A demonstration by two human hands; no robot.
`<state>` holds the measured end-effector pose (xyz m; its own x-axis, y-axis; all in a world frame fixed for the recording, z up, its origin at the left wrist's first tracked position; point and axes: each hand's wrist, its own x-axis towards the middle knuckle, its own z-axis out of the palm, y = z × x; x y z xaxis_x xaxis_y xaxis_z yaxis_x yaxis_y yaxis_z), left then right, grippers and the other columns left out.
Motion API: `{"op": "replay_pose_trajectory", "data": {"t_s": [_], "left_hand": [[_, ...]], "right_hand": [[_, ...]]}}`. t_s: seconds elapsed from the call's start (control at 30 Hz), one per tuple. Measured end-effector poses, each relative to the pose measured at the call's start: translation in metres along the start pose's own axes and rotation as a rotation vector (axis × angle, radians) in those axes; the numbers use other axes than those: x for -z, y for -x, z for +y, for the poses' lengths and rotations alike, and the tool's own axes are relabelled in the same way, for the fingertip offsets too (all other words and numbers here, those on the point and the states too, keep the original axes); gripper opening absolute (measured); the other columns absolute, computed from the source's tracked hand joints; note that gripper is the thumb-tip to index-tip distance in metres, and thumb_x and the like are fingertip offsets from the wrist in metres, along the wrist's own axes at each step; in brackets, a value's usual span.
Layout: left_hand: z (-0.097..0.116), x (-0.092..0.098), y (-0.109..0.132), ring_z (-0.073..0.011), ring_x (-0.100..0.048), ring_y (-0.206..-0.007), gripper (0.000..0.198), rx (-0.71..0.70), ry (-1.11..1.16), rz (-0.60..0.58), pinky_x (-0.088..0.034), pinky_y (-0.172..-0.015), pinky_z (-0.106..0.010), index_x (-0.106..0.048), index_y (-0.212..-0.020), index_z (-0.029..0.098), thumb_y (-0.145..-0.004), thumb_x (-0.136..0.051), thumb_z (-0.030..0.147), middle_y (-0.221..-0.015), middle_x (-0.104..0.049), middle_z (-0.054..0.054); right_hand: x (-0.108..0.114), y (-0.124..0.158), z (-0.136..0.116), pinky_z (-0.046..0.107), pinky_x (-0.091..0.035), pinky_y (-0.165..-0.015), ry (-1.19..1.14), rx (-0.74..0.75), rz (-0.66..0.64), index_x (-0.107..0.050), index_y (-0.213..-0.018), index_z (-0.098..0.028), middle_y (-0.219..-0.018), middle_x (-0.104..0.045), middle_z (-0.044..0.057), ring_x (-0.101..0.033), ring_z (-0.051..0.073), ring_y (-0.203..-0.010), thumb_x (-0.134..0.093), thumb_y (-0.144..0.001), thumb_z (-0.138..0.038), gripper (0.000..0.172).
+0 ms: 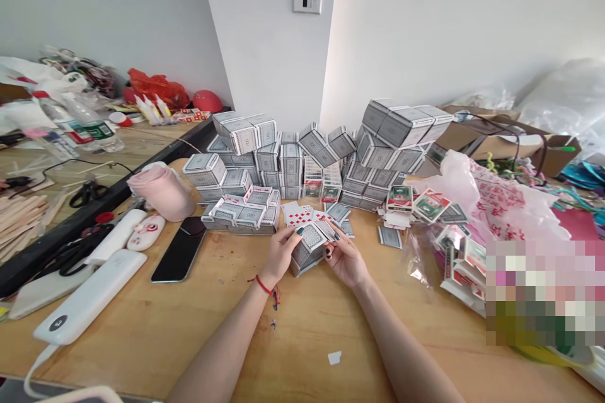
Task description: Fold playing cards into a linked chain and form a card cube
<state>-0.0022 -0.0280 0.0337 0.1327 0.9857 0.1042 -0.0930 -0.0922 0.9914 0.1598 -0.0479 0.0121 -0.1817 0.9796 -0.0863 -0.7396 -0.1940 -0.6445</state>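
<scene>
Between my two hands is a small box folded from playing cards (pixel 311 250), patterned grey backs facing out, held just above the table. My left hand (pixel 282 253) grips its left side, thumb on the top card. On the right, my right hand (pixel 347 258) pinches a playing card (pixel 326 230) against the box's upper right edge. Loose face-up playing cards (pixel 299 214) with red pips lie just behind the box. Stacked card boxes of the same kind (pixel 243 211) stand behind to the left, and more card boxes (pixel 371 176) are piled behind to the right.
A black phone (pixel 178 250), a white power bank (pixel 89 296) and a pink roll (pixel 162 192) lie to the left. Card packs (pixel 401 198), a plastic bag (pixel 501 201) and opened packs (pixel 466 267) crowd the right. A white scrap (pixel 334 357) lies near the front.
</scene>
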Motion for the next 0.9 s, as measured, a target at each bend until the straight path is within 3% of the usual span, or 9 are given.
{"op": "replay_pose_trajectory", "data": {"t_s": [0.1, 0.17, 0.27, 0.73, 0.9], "left_hand": [[-0.001, 0.000, 0.000, -0.0118, -0.049, -0.065, 0.021, -0.026, 0.006, 0.004, -0.038, -0.061, -0.021, -0.060, -0.069, 0.014, -0.075, -0.054, 0.033, -0.069, -0.058, 0.000], [-0.002, 0.000, 0.000, -0.0137, -0.054, -0.076, 0.019, -0.051, 0.025, 0.021, -0.041, -0.069, -0.023, -0.062, -0.084, 0.015, -0.075, -0.056, 0.031, -0.086, -0.063, -0.002], [-0.004, 0.001, -0.001, -0.0166, -0.056, -0.090, 0.028, -0.078, 0.031, 0.048, -0.042, -0.078, -0.025, -0.060, -0.099, 0.018, -0.073, -0.058, 0.028, -0.103, -0.062, -0.005], [-0.002, 0.002, -0.001, -0.0153, -0.058, -0.079, 0.022, -0.083, -0.017, 0.068, -0.044, -0.070, -0.024, -0.067, -0.086, 0.015, -0.073, -0.059, 0.032, -0.086, -0.066, -0.005], [-0.003, 0.002, -0.001, -0.0144, -0.057, -0.077, 0.022, -0.077, -0.004, 0.066, -0.043, -0.069, -0.023, -0.067, -0.086, 0.015, -0.072, -0.060, 0.031, -0.084, -0.066, -0.004]], "right_hand": [[0.002, -0.001, 0.001, 0.016, -0.048, -0.050, 0.016, 0.022, 0.007, -0.052, -0.115, -0.023, -0.068, -0.064, -0.002, -0.056, 0.007, -0.051, -0.061, -0.073, -0.023, 0.043], [0.003, -0.001, 0.001, 0.016, -0.047, -0.048, 0.010, 0.037, 0.010, -0.051, -0.117, -0.023, -0.065, -0.064, -0.002, -0.055, 0.006, -0.049, -0.063, -0.072, -0.023, 0.047], [0.005, -0.002, 0.002, 0.016, -0.047, -0.047, 0.000, 0.055, 0.005, -0.049, -0.120, -0.022, -0.064, -0.064, -0.003, -0.054, 0.006, -0.046, -0.066, -0.070, -0.021, 0.052], [0.013, -0.006, 0.000, 0.015, -0.042, -0.042, 0.039, 0.049, 0.018, -0.057, -0.112, -0.014, -0.053, -0.061, -0.002, -0.048, 0.006, -0.040, -0.069, -0.067, -0.021, 0.047], [0.012, -0.005, 0.000, 0.015, -0.041, -0.042, 0.106, 0.071, 0.020, -0.053, -0.118, -0.018, -0.056, -0.061, -0.003, -0.048, 0.005, -0.041, -0.071, -0.065, -0.023, 0.056]]}}
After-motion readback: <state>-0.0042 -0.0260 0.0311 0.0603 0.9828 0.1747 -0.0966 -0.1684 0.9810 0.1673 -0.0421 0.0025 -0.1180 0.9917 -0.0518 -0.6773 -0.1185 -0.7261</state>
